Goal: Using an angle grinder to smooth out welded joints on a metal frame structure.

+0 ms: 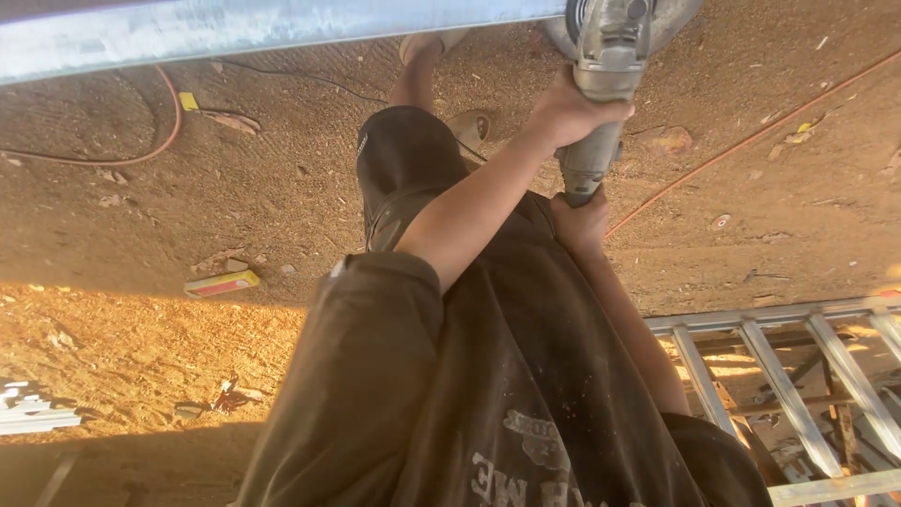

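Note:
I hold a grey angle grinder (601, 56) in both hands, its head pointing away from me. My left hand (574, 111) wraps around the grinder's body just behind the head. My right hand (578, 222) grips the rear end of its handle. The disc guard (671, 19) meets the underside edge of a long pale metal beam (235, 30) that runs across the top of the view. My dark shirt, dark shorts and sandalled feet (469, 127) show below the tool.
The ground is sandy dirt with scattered scraps. An orange cable (751, 141) crosses at the right and an orange hose (160, 141) curves at the left. A yellow and red flat object (221, 283) lies at the left. A metal ladder-like frame (788, 394) sits at the lower right.

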